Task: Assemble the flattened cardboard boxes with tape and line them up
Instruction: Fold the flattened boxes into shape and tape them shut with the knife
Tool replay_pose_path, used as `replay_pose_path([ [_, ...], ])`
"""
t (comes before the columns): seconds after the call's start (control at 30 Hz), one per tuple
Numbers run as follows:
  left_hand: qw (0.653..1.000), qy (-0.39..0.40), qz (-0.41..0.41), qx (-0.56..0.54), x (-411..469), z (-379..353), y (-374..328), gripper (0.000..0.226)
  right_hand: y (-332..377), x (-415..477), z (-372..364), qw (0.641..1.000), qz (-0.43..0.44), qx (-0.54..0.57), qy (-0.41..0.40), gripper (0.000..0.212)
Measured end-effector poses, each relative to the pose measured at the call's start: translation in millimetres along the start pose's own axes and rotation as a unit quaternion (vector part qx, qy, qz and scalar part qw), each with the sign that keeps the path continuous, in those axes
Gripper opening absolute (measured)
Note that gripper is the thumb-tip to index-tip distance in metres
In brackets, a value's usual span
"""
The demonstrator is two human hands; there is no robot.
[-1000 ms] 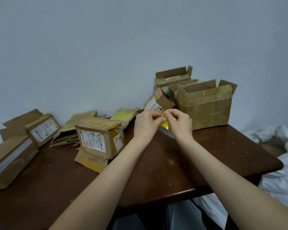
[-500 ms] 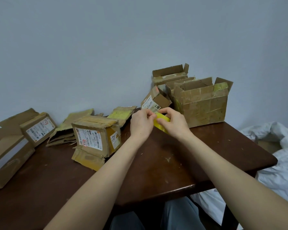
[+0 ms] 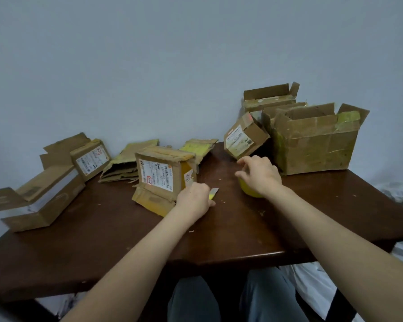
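Roughly halfway, I judge: open boxes (image 3: 316, 145) stand grouped at the far right of the desk (image 3: 219, 240), but flat boxes (image 3: 123, 163) lie by the wall and nothing is lined up. The left hand (image 3: 193, 199) pinches a tape strip (image 3: 214, 193) beside the middle box (image 3: 163, 175). The right hand (image 3: 260, 176), fingers spread, rests on the tape roll (image 3: 248, 191).

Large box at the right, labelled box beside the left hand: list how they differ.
The large box is clearly bigger than the labelled box. The large box's top flaps stand open; the labelled box's top is folded shut. The labelled box's front bears a white shipping label; the large box's shows none. Both are worn brown cardboard with yellow tape.
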State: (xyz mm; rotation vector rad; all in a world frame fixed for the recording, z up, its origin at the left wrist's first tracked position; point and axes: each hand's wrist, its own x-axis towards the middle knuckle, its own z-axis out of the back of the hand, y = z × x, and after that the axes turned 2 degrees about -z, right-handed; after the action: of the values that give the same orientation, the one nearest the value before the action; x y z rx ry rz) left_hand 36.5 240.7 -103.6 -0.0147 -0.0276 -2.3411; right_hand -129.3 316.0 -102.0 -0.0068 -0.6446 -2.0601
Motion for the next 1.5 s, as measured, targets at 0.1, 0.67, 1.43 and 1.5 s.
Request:
replay_pose_path([
  [0.1,0.999,-0.029,-0.001,0.021,-11,-17,5,0.029,21,-2,0,0.993,0.026,0.076,-0.084,0.029],
  [0.67,0.932,-0.263,0.232,-0.094,-70,26,182,0.024,138,1,-28,0.971,-0.014,0.237,0.002,0.06],
  [1.43,0.834,-0.176,0.206,-0.48,25,28,148,0.041,151,40,-54,0.971,-0.105,0.205,0.057,0.05],
  [1.5,0.83,-0.185,0.198,-0.488,23,22,135,0.028,140,44,-53,0.971,-0.114,0.196,0.077,0.054],
])
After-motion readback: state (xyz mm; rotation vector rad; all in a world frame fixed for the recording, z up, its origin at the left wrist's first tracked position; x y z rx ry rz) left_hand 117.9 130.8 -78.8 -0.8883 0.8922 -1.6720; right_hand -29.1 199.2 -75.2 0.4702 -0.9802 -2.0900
